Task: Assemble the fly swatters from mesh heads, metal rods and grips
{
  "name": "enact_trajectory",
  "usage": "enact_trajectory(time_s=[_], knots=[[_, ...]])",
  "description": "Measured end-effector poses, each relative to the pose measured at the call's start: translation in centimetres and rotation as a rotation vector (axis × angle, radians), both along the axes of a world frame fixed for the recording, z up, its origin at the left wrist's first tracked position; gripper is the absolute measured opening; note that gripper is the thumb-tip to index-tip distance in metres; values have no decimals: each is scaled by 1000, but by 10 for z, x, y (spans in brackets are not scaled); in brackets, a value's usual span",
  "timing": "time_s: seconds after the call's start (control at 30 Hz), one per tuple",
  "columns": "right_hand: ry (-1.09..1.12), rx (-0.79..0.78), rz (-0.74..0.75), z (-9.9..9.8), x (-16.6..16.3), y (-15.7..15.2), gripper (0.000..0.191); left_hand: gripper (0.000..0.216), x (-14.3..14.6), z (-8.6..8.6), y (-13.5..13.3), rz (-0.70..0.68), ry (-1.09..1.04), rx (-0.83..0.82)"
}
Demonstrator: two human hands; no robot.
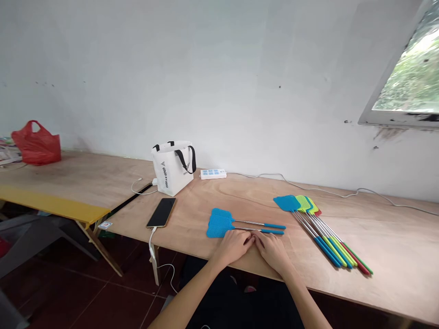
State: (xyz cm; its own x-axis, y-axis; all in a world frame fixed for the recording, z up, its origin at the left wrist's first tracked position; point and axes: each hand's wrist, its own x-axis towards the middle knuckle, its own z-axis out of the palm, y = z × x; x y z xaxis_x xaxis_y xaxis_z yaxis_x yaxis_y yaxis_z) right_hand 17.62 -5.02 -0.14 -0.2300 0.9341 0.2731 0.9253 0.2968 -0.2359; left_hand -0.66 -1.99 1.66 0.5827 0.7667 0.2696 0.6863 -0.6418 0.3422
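Observation:
Two blue fly swatters (221, 222) with metal shafts and blue handles lie side by side on the plywood table (377, 242), just beyond my hands. My left hand (233, 246) rests flat on the table near the front edge, fingers stretched toward the swatter shafts. My right hand (270, 249) lies flat beside it, fingertips touching the left hand's. Neither hand holds anything. To the right lies a bundle of several fly swatters (322, 230) in blue, green and red.
A white tote bag (173, 168) stands at the back left, a white power strip (213, 173) beside it by the wall. A phone (162, 212) on a cable lies left of the swatters. A red plastic bag (36, 144) sits on the far-left table.

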Motion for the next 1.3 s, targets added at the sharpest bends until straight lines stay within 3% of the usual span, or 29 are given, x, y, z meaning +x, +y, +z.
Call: enact_trajectory(time_s=[0.2,0.47,0.8,1.3], knots=[[62,103,43,-1,1,2,36,34,-1,0,0,-26,-19,-8],[-80,300,-139,-15,4,5,30,32,0,5,-2,13,16,17],[-59,199,-115,-19,21,13,25,31,-2,9,-5,11,17,-28],[47,22,-556,-7,112,6,35,35,-2,8,-6,11,-17,-63]])
